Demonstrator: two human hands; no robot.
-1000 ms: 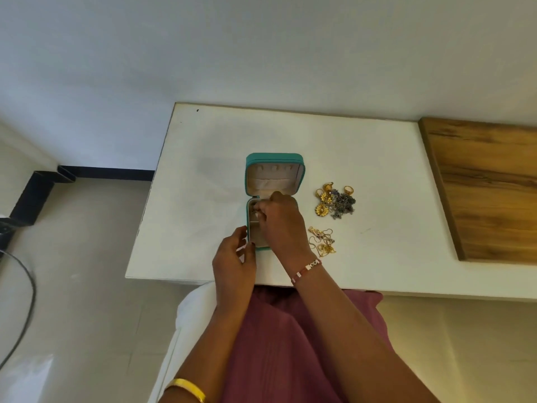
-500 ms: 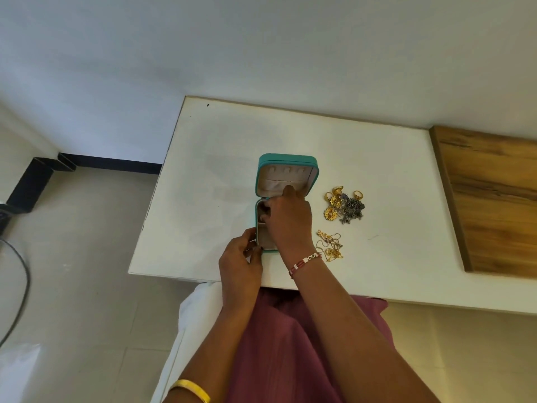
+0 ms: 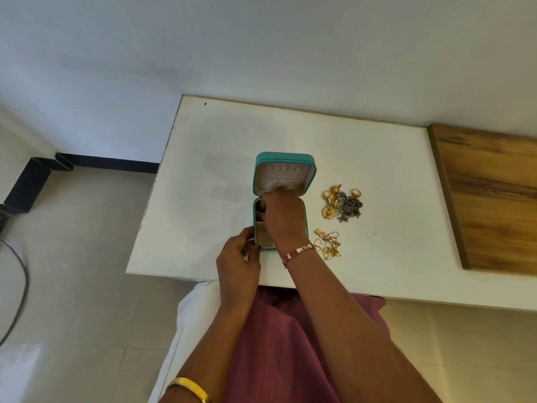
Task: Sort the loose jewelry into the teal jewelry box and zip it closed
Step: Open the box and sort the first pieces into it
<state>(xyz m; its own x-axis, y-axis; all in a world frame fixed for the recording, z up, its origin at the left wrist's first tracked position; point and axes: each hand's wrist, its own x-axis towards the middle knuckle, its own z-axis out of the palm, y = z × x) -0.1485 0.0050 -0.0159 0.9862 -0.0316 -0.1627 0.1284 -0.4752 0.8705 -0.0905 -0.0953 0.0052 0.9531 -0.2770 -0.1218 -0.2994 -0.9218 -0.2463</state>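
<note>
- A white table [image 3: 290, 135] is seen from above, with a wooden board [image 3: 491, 199] laid along its right end.
- A teal box [image 3: 283, 159] is stood open near the table's front edge, its lid tilted up and away to show a pale lining with a row of small slots.
- The right hand [image 3: 283, 216] is laid over the box's tray, fingers curled down into the compartments near the hinge; whether anything is pinched cannot be told (the fingertips are hidden by the hand itself). A red and white bracelet [image 3: 299, 251] is worn on its wrist.
- The left hand [image 3: 238, 260] is set against the box's near-left corner, fingers bent and pressed to the teal edge.
- Gold earrings and rings [image 3: 332, 200] are heaped with a dark silver piece [image 3: 350, 207] just right of the box.
- A tangle of gold chain [image 3: 328, 242] is lying nearer the front edge, just beside the right wrist.
- A gold bangle [image 3: 190, 388] is worn on the left forearm, above a maroon garment [image 3: 279, 344].
</note>
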